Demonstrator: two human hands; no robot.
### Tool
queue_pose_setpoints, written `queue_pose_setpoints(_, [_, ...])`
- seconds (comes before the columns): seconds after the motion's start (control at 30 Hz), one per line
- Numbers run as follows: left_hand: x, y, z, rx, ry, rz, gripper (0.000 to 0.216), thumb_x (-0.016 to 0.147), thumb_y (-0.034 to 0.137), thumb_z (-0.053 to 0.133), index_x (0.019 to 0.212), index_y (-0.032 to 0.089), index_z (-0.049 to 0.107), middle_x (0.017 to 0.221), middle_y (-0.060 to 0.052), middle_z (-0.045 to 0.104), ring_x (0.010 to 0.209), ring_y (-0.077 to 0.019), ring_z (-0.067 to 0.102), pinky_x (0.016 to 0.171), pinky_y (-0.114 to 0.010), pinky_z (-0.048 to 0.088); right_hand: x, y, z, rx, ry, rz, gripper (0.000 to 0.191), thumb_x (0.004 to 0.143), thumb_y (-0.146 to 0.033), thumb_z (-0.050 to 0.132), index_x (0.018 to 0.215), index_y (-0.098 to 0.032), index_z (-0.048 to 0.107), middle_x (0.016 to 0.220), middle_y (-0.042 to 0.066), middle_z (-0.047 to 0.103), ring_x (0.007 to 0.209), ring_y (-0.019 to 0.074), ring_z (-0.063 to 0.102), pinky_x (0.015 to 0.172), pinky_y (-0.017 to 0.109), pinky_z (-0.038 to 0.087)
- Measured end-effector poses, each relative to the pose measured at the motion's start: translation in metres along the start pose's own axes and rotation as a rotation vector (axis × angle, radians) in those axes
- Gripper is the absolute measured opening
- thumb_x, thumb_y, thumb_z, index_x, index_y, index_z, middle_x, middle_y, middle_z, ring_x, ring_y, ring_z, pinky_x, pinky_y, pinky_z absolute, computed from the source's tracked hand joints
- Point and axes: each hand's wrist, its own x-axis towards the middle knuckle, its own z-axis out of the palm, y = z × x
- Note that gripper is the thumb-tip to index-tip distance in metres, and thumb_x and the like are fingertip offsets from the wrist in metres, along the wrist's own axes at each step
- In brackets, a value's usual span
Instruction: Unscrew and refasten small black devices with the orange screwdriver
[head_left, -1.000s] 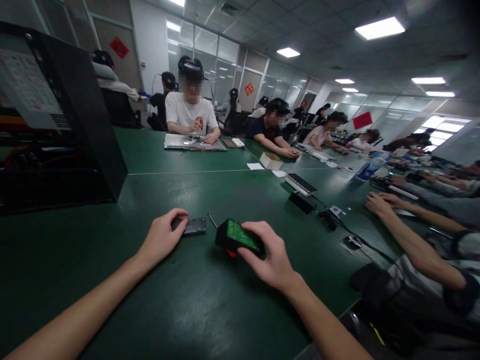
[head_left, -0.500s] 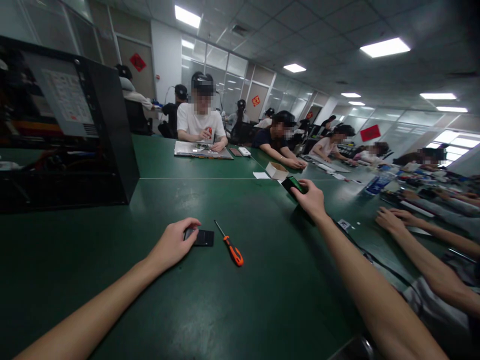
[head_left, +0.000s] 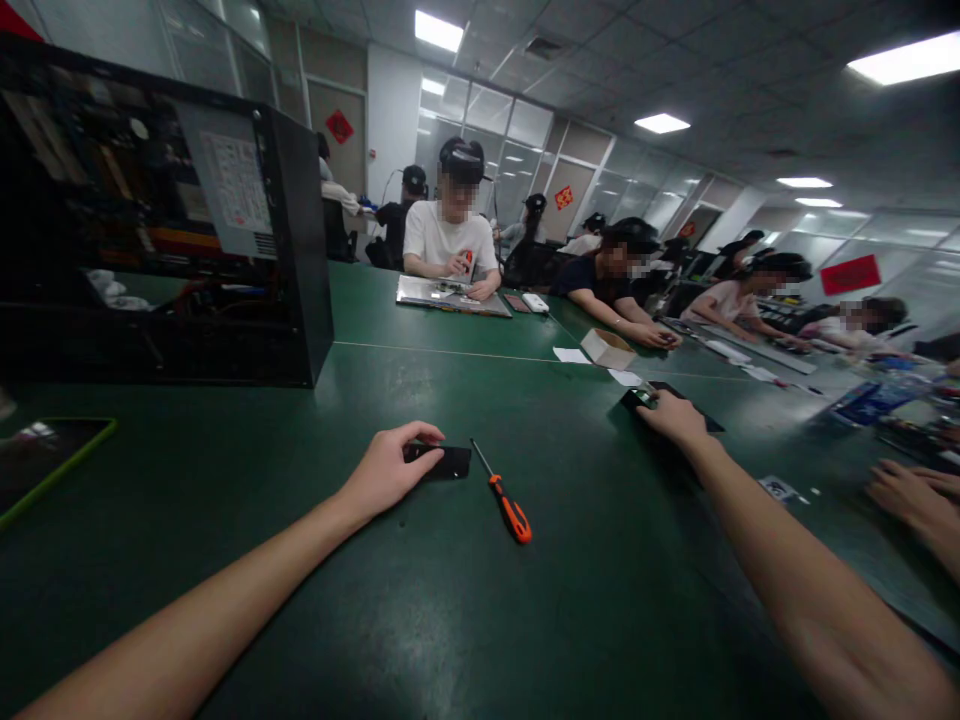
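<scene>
Carried away from above the screwdriver (head_left: 511, 508) within the last second, the green-and-black piece (head_left: 642, 398) is now well to the tool's right and beyond its tip, in the right hand (head_left: 679, 418). Nearest the wearer is the screwdriver's orange-and-black handle; the tool lies flat on the green tabletop (head_left: 450, 610), its long axis slanting so that the thin tip points away and leftward. Just left of that tip, apart from it, lies the flat black piece (head_left: 456, 463), its long axis running roughly side to side, so its bare right end faces the shaft. The left hand (head_left: 394, 470) covers the other end, thumb and fingers pinching it; this grip is clearly the nearer to the screwdriver. The right grip looks pinched on the green-and-black piece, its fingertips partly hidden. A dark slab (head_left: 703, 406) shows behind that hand; whether piece and slab touch, I cannot tell. Beyond the screwdriver to the left stands a black computer case (head_left: 309, 250); beyond it to the right are two white slips (head_left: 571, 355) and a pale box (head_left: 609, 350). Farther past the tip, a co-worker (head_left: 448, 235) sits at a flat panel (head_left: 454, 300).
</scene>
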Motion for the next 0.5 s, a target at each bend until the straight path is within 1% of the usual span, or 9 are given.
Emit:
queue_pose_setpoints(0.03, [0.000,-0.001,0.000,-0.067,0.005,-0.042,0.024,0.086,0.036,0.067,0.102,0.019,0.069,0.096,-0.006,0.076,0.067,-0.0182,0.073,0.063,-0.029,0.058,-0.005,-0.008,0.000,0.026,0.016,-0.038,0.034,0.099,-0.037,0.061,0.128,-0.020,0.061,0.131,0.010,0.061,0.110,0.0228,0.064,0.092,0.044,0.056])
queue_pose_setpoints(0.1, [0.000,-0.002,0.000,-0.179,0.019,-0.117,0.029,0.084,0.039,0.070,0.104,0.018,0.066,0.090,-0.004,0.074,0.045,-0.0113,0.064,0.047,-0.023,0.049,-0.020,-0.033,0.003,0.091,0.036,-0.141,0.038,0.097,-0.037,0.063,0.129,-0.016,0.060,0.132,0.013,0.061,0.115,0.0267,0.062,0.097,0.050,0.053])
queue_pose_setpoints(0.17, [0.000,-0.001,0.002,-0.240,0.021,-0.157,0.031,0.082,0.038,0.072,0.103,0.017,0.065,0.076,0.000,0.071,0.036,-0.0084,0.057,0.041,-0.021,0.043,-0.042,-0.068,0.007,0.179,0.011,-0.284,0.036,0.096,-0.035,0.062,0.123,-0.010,0.063,0.131,0.022,0.061,0.125,0.0334,0.057,0.108,0.054,0.044])
queue_pose_setpoints(0.2, [0.000,-0.001,0.003,-0.263,0.005,-0.167,0.031,0.082,0.037,0.073,0.104,0.016,0.065,0.068,0.002,0.069,0.036,-0.0089,0.057,0.042,-0.020,0.042,-0.057,-0.088,0.010,0.230,-0.027,-0.364,0.036,0.098,-0.035,0.058,0.124,-0.011,0.063,0.131,0.022,0.062,0.126,0.0327,0.057,0.110,0.053,0.043])
queue_pose_setpoints(0.27, [-0.001,0.001,0.005,-0.326,-0.039,-0.174,0.032,0.081,0.034,0.074,0.106,0.016,0.065,0.062,0.003,0.067,0.043,-0.0124,0.064,0.048,-0.022,0.048,-0.090,-0.131,0.016,0.333,-0.163,-0.522,0.037,0.101,-0.039,0.051,0.126,-0.015,0.063,0.127,0.015,0.068,0.118,0.0265,0.063,0.105,0.046,0.049])
queue_pose_setpoints(0.37, [-0.001,0.004,0.008,-0.408,-0.085,-0.148,0.034,0.081,0.032,0.073,0.109,0.015,0.065,0.072,-0.003,0.074,0.064,-0.0187,0.074,0.065,-0.028,0.057,-0.139,-0.190,0.021,0.447,-0.403,-0.694,0.042,0.103,-0.046,0.046,0.137,-0.024,0.059,0.123,0.007,0.072,0.108,0.0194,0.069,0.094,0.036,0.056])
queue_pose_setpoints(0.4, [-0.001,0.005,0.008,-0.424,-0.084,-0.128,0.033,0.081,0.033,0.073,0.107,0.015,0.066,0.077,-0.005,0.076,0.070,-0.0202,0.075,0.069,-0.030,0.058,-0.152,-0.205,0.022,0.493,-0.490,-0.743,0.042,0.105,-0.047,0.042,0.135,-0.025,0.061,0.121,0.006,0.073,0.108,0.0181,0.069,0.095,0.034,0.055])
queue_pose_setpoints(0.43, [-0.001,0.006,0.009,-0.431,-0.079,-0.107,0.030,0.081,0.034,0.073,0.103,0.015,0.067,0.078,-0.006,0.077,0.074,-0.0211,0.075,0.073,-0.032,0.058,-0.162,-0.217,0.022,0.573,-0.628,-0.799,0.045,0.106,-0.047,0.038,0.135,-0.022,0.061,0.121,0.007,0.073,0.109,0.0182,0.068,0.096,0.035,0.054])
queue_pose_setpoints(0.5, [-0.001,0.006,0.009,-0.448,-0.007,-0.063,0.025,0.080,0.034,0.074,0.094,0.014,0.068,0.081,-0.006,0.076,0.079,-0.0217,0.075,0.079,-0.033,0.058,-0.173,-0.234,0.022,0.696,-0.833,-0.852,0.049,0.107,-0.047,0.032,0.134,-0.019,0.062,0.113,0.006,0.073,0.098,0.0164,0.069,0.089,0.032,0.056])
